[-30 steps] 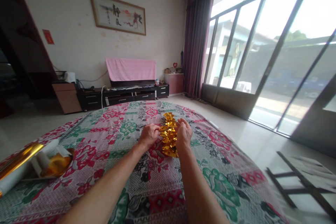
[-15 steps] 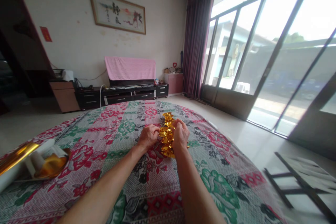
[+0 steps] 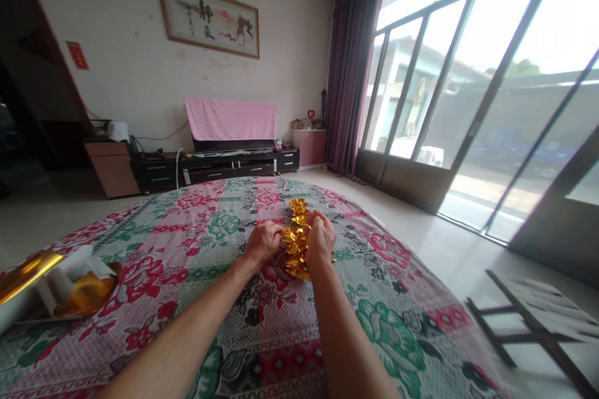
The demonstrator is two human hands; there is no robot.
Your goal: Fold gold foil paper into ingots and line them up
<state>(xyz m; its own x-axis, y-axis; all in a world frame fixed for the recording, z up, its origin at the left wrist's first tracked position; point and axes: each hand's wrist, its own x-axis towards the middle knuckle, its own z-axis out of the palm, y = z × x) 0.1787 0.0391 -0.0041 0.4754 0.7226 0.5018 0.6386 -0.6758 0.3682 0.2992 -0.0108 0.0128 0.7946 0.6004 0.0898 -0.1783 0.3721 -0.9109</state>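
Note:
A row of shiny folded gold foil pieces [image 3: 296, 255] lies on the flowered tablecloth [image 3: 206, 318], running away from me. My left hand [image 3: 264, 242] is closed at the row's left side, thumb and fingers pinching a foil edge. From the right, my right hand [image 3: 321, 238] curls against the foil, its fingers bent around the right edge. That hand covers part of the row, so its exact grip is partly hidden. Farther off, foil pieces [image 3: 298, 204] at the row's end lie beyond both hands.
At the table's left edge sit a gold roll [image 3: 28, 277] and a tray [image 3: 115, 290] holding gold foil and white pieces. A dark-framed stool [image 3: 528, 318] stands on the floor at right. A low black cabinet [image 3: 219, 168] lines the far wall.
The whole view has shifted slightly. Both hands stay at the same part of the gold foil row, with hardly any visible movement of the fingers.

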